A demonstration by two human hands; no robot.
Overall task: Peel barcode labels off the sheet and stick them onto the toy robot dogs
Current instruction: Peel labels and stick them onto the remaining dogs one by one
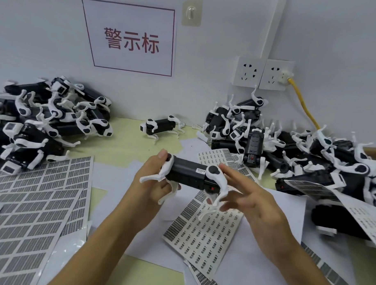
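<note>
The left hand (158,181) grips a black toy robot dog (192,174) at its left end, holding it above the surface (123,148). A small label (201,171) sits on the dog's side. The right hand (251,204) is at the dog's other end, fingers straight, touching near the white leg. Below lies a barcode label sheet (203,236). More sheets (31,201) lie left. Heaps of dogs (47,118) flank both sides against a white wall with a red-lettered sign (133,38) and sockets (262,73).
</note>
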